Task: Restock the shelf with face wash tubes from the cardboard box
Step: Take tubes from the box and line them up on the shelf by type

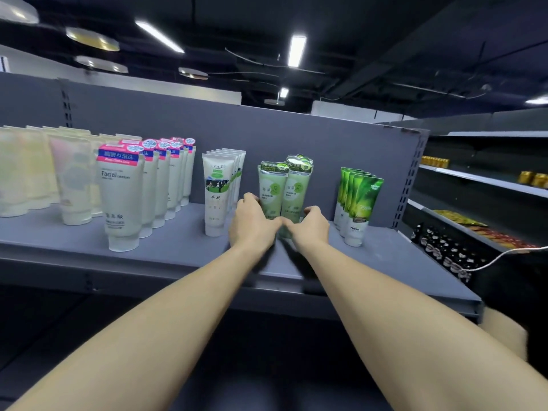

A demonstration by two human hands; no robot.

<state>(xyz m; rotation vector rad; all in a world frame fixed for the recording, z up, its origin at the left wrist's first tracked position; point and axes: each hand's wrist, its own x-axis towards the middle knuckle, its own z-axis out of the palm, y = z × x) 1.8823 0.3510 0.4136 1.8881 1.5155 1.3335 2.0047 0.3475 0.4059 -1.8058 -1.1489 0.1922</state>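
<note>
Both hands, left (252, 222) and right (308, 225), grip pale green tubes (284, 191) upright on shelf (178, 247).

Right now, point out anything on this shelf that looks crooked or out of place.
Only the right seaweed face wash tube stands out: it tilts and sits higher than its neighbour, while both hands hold the pair. The other rows stand upright.

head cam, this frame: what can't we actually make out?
- Cardboard box: not in the head view, so the stock left is unknown.
- Pale green tubes: bases hidden behind the left hand and right hand; how many stand behind is unclear.
- Each hand's grip: seen from behind, fingertips out of sight.
- Pale tubes at far left: blurred, labels unreadable.
- Lower shelf: dark, contents not visible.
</note>
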